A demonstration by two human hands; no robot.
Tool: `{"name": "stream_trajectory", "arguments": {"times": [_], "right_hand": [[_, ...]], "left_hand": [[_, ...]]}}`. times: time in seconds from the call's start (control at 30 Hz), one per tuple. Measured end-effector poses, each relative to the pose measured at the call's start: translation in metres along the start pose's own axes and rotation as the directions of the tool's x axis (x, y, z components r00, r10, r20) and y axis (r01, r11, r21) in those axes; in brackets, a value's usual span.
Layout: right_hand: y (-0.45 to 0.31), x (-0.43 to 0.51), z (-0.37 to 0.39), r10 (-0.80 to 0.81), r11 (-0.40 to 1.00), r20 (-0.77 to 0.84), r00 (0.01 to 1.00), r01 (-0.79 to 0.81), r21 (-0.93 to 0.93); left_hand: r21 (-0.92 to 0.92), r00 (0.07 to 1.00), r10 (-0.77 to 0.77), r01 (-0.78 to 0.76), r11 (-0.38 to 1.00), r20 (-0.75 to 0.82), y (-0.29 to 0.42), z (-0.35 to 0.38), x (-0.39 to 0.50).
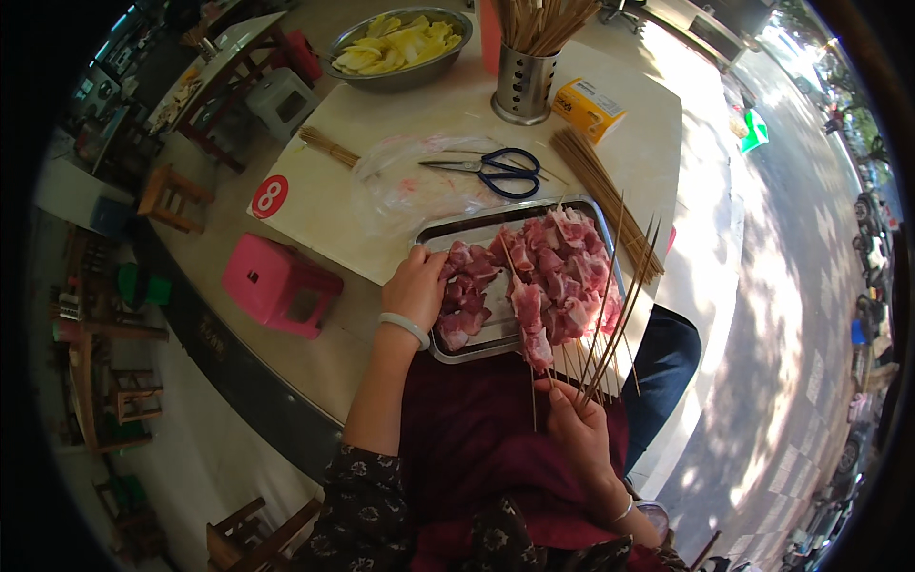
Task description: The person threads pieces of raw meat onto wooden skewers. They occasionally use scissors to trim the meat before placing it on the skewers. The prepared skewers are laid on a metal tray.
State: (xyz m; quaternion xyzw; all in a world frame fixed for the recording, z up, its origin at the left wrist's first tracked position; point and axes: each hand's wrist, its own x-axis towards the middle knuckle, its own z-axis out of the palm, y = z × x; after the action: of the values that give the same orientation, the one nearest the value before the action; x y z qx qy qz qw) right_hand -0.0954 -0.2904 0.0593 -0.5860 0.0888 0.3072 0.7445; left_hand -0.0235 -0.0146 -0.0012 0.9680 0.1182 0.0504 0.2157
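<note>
My right hand (pixel 577 418) grips a wooden skewer threaded with raw meat chunks (pixel 530 322), its bare tip pointing up over the tray. Several bare skewers (pixel 620 325) fan out from the same hand. My left hand (pixel 416 282), with a pale bangle on the wrist, is at the left rim of the metal tray (pixel 504 350). Its fingertips touch a small group of loose raw meat pieces (pixel 468 275); whether they pinch one is hidden. More meat (pixel 561 264), with skewer ends sticking out below it, lies along the tray's right side.
Beyond the tray lie blue-handled scissors (pixel 500 171) on a clear plastic bag (pixel 389 189). A skewer bundle (pixel 607 200) lies at right, near a yellow box (pixel 590 107) and a metal holder (pixel 524 82) of sticks. A bowl (pixel 407 75) holds yellow leaves; a pink stool (pixel 275 282) stands left.
</note>
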Motion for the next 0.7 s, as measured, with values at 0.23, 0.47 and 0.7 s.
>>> {"name": "stream_trajectory", "arguments": {"times": [0.23,0.47,0.7], "right_hand": [[0.002,0.0,0.0,0.045,0.993,0.05,0.998,-0.039,-0.11],[-0.004,0.002,-0.006,0.01,0.881,0.139,0.99,0.057,-0.469],[-0.004,-0.01,-0.009,0.043,0.878,0.138,0.99,0.028,-0.478]], "left_hand": [[-0.201,0.983,0.143,-0.119,0.972,0.111,-0.01,-0.02,0.015],[-0.876,0.928,0.025,0.342,0.34,0.372,-0.003,-0.023,-0.023],[-0.777,0.931,-0.054,0.268,-0.57,0.36,0.005,-0.016,-0.029]]}}
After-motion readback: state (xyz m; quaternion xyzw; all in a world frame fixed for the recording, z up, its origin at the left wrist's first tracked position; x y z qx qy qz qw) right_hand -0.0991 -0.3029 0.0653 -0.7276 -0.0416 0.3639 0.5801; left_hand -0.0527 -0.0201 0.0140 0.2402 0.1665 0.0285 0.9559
